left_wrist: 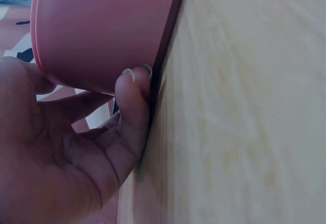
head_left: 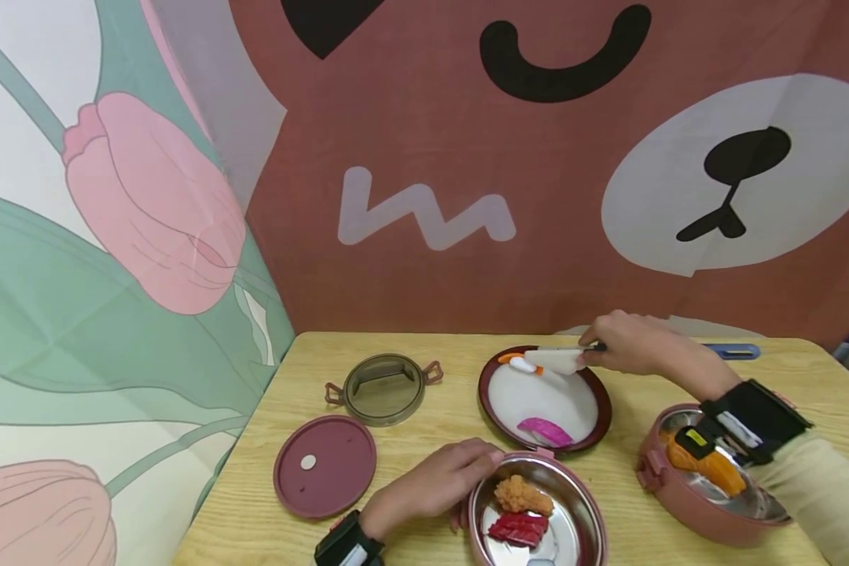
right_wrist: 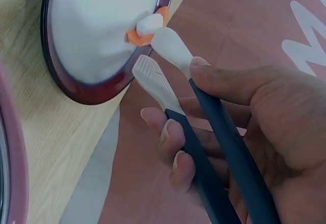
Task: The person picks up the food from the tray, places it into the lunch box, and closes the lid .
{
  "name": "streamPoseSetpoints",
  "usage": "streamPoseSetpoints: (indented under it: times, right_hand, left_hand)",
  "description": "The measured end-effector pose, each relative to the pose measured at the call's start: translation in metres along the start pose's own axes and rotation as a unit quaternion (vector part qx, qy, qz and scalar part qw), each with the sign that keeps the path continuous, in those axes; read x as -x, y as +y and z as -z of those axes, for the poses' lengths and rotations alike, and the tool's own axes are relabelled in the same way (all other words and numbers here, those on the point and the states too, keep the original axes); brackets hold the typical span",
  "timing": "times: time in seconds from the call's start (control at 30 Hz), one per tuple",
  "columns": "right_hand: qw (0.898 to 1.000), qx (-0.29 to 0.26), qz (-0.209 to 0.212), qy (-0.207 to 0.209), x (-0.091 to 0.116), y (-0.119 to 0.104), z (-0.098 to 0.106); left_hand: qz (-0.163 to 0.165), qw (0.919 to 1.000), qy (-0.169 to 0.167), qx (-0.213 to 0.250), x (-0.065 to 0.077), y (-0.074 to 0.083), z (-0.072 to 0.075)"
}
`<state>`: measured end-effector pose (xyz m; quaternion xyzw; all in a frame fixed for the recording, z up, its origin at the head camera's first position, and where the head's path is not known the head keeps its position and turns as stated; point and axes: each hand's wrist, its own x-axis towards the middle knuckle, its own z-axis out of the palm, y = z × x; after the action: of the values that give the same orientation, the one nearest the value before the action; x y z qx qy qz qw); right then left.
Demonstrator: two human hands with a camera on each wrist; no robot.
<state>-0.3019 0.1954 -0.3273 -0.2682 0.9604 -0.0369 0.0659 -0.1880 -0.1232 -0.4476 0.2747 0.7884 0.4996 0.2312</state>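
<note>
My right hand [head_left: 630, 343] holds tongs [right_wrist: 216, 127] with dark blue handles and pale tips, the two arms apart. Those tips reach over the far side of a white plate with a dark red rim [head_left: 604, 409], right at a small orange-and-white food piece [right_wrist: 148, 26]. A magenta slice [head_left: 546, 431] lies on the plate's near side. My left hand [head_left: 442, 479] grips the side of a pink bowl [left_wrist: 102, 35], fingers bent against its outer wall. Inside that steel-lined bowl sit a fried-chicken-like piece [head_left: 522, 495] and a dark red piece [head_left: 518, 529].
To the right, partly under my right forearm, stands a pink pot [head_left: 707, 511] holding an orange food piece [head_left: 714, 469]. A tinted lid with two handles [head_left: 385, 397] and a round maroon lid [head_left: 325, 468] lie at left. A printed cloth [head_left: 424, 291] hangs behind the table.
</note>
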Motion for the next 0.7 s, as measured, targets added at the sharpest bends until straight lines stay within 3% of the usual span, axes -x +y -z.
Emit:
streamPoseSetpoints:
  times: [0.23, 0.7]
  right_hand:
    - [1.000, -0.007, -0.004, -0.015, -0.006, -0.008, -0.005]
    - [0.999, 0.002, 0.018, 0.036, 0.001, -0.009, -0.014]
  left_hand:
    - [0.005, 1.0000, 0.004, -0.003, 0.000, 0.000, 0.000]
    - [0.006, 0.9999, -0.001, -0.010, -0.003, -0.001, 0.000]
